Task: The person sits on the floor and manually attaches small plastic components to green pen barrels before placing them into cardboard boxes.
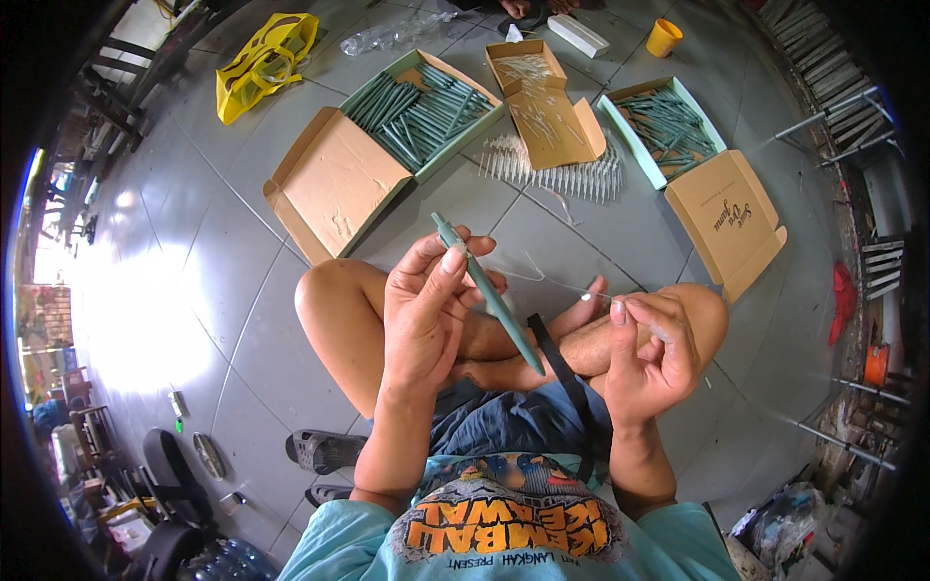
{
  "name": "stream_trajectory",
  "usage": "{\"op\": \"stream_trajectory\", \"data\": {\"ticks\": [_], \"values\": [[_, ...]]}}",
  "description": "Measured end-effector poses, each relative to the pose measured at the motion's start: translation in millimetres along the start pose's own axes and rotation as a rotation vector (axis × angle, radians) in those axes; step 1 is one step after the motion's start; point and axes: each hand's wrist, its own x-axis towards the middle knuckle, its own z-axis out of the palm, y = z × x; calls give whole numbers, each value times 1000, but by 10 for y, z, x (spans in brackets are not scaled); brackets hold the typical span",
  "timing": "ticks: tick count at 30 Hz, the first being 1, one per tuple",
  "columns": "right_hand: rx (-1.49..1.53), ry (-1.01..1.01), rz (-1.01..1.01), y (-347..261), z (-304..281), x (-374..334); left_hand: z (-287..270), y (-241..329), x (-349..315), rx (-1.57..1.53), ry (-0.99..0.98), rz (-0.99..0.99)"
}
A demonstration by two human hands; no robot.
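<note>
Between the fingers and thumb of my left hand (426,300) is a slim grey-green pen (506,318), tilted with its lower end toward my lap. A thin, pale string (542,278) runs from near the pen across to my right hand (654,353), whose thumb and forefinger pinch its other end. A small white piece (586,297) shows on the string close to the right fingertips. Whether the string is fastened to the pen I cannot tell. Both hands are above my crossed legs.
Two open cardboard boxes (334,179) (725,208) hold many similar pens. Between them a smaller open box (560,145) contains thin white pieces, with a row of pale strips (581,182) beside it. A yellow bag (247,82), clear plastic (392,36) and an orange cup (664,39) lie farther off.
</note>
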Motion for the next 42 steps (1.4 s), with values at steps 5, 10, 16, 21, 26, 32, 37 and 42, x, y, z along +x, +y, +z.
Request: {"op": "stream_trajectory", "data": {"ticks": [5, 10, 16, 21, 26, 32, 37, 42], "values": [[-8, 22, 47, 23, -19, -26, 6, -4, -7, 59, 37, -23], [-8, 23, 27, 77, -57, -34, 57, -2, -18, 209, 114, -16], [50, 13, 83, 156, -33, -120, 140, 138, -26, 381, 206, -3], [101, 1, 143, 209, 43, -219, 162, 333, 0, 611, 173, -16], [203, -23, 251, 332, 188, -437, 228, 511, 56, 796, 155, -2], [347, -8, 327, 383, 269, -542, 280, 568, 63, 946, 192, 22], [453, -22, 468, 400, 289, -595, 297, 544, 79, 987, 183, 36], [486, -49, 519, 472, 292, -662, 339, 551, 105, 1024, 165, 22]]}}
